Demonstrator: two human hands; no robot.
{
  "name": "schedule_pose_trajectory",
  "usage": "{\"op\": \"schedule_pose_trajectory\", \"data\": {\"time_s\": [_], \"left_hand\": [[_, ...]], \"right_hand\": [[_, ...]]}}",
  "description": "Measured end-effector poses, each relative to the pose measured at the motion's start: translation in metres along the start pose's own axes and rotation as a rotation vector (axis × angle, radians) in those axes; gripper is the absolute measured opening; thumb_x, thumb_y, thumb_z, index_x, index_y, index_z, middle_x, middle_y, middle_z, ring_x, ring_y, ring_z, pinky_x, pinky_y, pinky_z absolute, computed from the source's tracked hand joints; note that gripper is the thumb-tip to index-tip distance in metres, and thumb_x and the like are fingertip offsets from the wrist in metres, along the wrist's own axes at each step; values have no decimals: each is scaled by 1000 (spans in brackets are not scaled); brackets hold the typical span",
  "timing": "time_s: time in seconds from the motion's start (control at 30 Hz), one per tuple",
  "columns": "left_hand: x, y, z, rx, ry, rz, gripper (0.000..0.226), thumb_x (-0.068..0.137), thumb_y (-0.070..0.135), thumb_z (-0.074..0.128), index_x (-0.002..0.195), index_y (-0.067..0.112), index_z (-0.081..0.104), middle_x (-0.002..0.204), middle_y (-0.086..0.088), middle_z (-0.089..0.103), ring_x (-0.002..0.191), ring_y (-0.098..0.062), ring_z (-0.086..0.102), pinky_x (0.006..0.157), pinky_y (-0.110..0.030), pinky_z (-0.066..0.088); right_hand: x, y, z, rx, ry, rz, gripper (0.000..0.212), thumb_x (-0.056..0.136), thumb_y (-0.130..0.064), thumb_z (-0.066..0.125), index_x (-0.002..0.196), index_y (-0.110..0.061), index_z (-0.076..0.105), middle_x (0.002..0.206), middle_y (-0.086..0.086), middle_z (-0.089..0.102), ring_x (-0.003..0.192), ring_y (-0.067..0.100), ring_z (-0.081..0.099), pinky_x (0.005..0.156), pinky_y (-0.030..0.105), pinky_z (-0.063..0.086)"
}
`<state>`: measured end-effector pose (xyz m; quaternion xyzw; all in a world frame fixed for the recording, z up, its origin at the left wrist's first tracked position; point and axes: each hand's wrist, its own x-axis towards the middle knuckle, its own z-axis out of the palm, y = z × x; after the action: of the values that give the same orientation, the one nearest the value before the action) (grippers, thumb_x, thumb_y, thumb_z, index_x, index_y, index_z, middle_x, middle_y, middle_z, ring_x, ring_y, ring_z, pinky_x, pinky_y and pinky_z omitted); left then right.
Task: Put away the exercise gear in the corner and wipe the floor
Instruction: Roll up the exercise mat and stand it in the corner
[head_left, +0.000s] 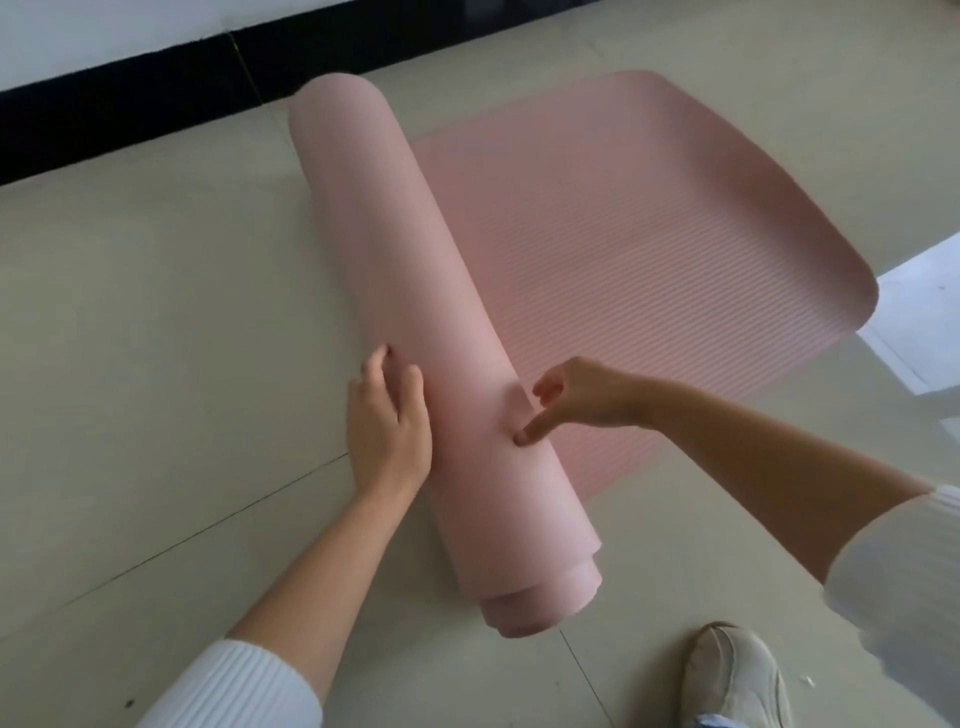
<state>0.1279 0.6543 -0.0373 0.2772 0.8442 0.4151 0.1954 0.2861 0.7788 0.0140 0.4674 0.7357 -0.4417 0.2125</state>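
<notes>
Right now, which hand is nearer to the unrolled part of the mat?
Right. The right hand is above the unrolled part; the left hand rests on the roll's other side.

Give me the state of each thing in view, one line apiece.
yoga mat: mostly rolled up; the roll lies on the floor, the remaining end lies flat, ribbed side up.
left hand: open, palm and fingers resting on the near side of the roll.
right hand: fingers loosely curled, one straight digit pressing the roll.
shoe: on a foot, standing on the floor.
floor: tiled, glossy.
</notes>
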Motion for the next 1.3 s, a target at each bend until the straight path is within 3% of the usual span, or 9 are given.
{"op": "schedule_pose_trajectory", "data": {"time_s": [0.13, 0.3, 0.43, 0.57, 0.73, 0.93, 1.03, 1.13, 1.3], "left_hand": [[-2, 16, 15, 61, -41, 218, 41, 91, 1, 40, 126, 15, 56, 115, -4, 60, 108, -23, 54, 90, -20, 35], [-3, 43, 48, 130, -255, 476, 71, 68, -22, 39, 126, 16, 55, 139, 2, 50, 124, -17, 43, 103, -13, 30], [5, 71, 73, 110, -218, 267, 64, 82, 6, 65, 139, 17, 38, 149, -9, 30, 137, -24, 30, 113, -31, 25], [11, 95, 92, 233, -248, 76, 77, 75, 49, 71, 137, 19, 36, 137, -7, 41, 122, -24, 46, 96, -33, 38], [18, 126, 119, 283, -148, 339, 32, 96, 23, 45, 125, 22, 58, 121, 0, 55, 105, -25, 57, 87, -29, 41], [31, 159, 143, 233, -426, 494, 56, 82, -12, 42, 128, 18, 55, 145, 3, 41, 123, -11, 51, 99, -13, 32], [32, 160, 157, 265, -356, 377, 67, 84, 12, 65, 143, 19, 34, 156, -5, 18, 140, -17, 27, 111, -24, 23], [20, 163, 176, 251, -361, 173, 78, 84, 45, 63, 146, 16, 27, 152, -6, 30, 139, -21, 30, 110, -30, 26], [21, 191, 212, 303, -368, 398, 45, 98, 27, 40, 143, 21, 37, 155, 0, 26, 142, -13, 24, 111, -20, 18]], "right_hand": [[1, 22, -13, 167, 277, -113, 63, 74, -16, 76, 131, -17, 49, 121, 1, 58, 97, 15, 60, 82, 30, 50], [-1, 47, -7, 173, 524, -217, 37, 83, -42, 65, 116, -25, 59, 110, -7, 56, 95, 10, 57, 73, 25, 45], [7, 80, -34, 194, 403, -127, 65, 74, -56, 71, 127, -23, 52, 123, -5, 56, 107, 14, 55, 81, 30, 45], [2, 102, -64, 175, 514, -173, 50, 77, -37, 73, 123, -25, 57, 119, -6, 57, 105, 14, 56, 79, 28, 43], [-8, 116, -67, 138, 612, -268, 33, 82, -44, 63, 106, -21, 61, 103, -10, 55, 95, 13, 57, 78, 24, 46], [-2, 157, -103, 145, 558, -83, 67, 73, -65, 63, 120, -19, 54, 116, -5, 56, 101, 17, 55, 84, 37, 47], [0, 174, -127, 169, 568, -83, 57, 76, -51, 67, 123, -24, 53, 117, -5, 55, 102, 17, 55, 84, 37, 48], [-1, 181, -142, 62, 680, -147, 36, 79, -30, 65, 115, -25, 58, 107, -7, 56, 99, 20, 58, 80, 36, 49], [-4, 187, -142, 39, 775, -233, 35, 83, -47, 59, 109, -23, 61, 107, -9, 57, 99, 16, 55, 86, 34, 45]]}}
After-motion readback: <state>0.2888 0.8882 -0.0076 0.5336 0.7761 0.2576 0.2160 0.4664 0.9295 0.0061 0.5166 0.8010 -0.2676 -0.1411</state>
